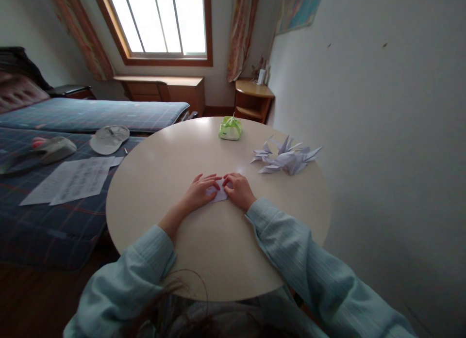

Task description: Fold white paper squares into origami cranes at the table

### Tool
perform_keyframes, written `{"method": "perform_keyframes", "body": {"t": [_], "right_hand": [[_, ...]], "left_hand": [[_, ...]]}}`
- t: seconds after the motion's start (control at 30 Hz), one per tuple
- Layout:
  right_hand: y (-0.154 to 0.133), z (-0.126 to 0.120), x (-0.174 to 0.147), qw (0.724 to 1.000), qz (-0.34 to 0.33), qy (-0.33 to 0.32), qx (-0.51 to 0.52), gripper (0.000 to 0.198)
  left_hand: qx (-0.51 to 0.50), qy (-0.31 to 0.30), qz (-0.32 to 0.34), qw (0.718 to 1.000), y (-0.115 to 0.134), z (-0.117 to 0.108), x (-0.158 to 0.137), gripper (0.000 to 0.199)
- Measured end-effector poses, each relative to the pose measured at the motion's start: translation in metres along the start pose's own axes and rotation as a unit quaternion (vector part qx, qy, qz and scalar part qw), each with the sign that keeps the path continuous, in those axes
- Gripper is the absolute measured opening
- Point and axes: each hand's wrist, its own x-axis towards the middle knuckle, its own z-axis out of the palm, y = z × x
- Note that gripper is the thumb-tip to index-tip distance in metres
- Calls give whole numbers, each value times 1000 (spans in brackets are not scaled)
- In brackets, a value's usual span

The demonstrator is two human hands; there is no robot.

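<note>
A small piece of folded white paper (220, 195) lies on the round table in front of me, partly covered by my fingers. My left hand (202, 189) rests over its left side, thumb and forefinger closed on the paper and the other fingers stretched forward. On the right edge, my right hand (237, 187) has its fingers curled and pressed to the sheet. Farther right on the table sits a pile of folded paper cranes (289, 158), their pointed wings and tails overlapping.
The pale round table (153, 183) carries a green tissue pack (230, 128) at its far side. To the left, a bed (73, 236) holds printed sheets (78, 180) and a light cap (109, 139). A white wall (382, 134) stands close on the right.
</note>
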Motion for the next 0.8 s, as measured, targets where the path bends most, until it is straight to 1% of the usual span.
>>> {"method": "perform_keyframes", "body": {"t": [0.13,0.3,0.43,0.47,0.7,0.8], "right_hand": [[0,0,0,998,42,16,-40,7],[0,-1,-1,997,52,15,-59,7],[1,-1,-1,996,55,11,-67,9],[1,-1,-1,996,55,10,-69,9],[0,-2,0,996,59,4,-71,9],[0,-2,0,996,58,4,-70,10]], "left_hand": [[14,12,8,1000,0,-3,0,18],[-22,19,21,999,0,0,0,14],[-39,4,38,999,0,2,0,33],[-42,4,39,998,0,2,0,34],[-70,21,36,997,2,1,1,22],[-82,27,24,996,1,3,2,17]]}}
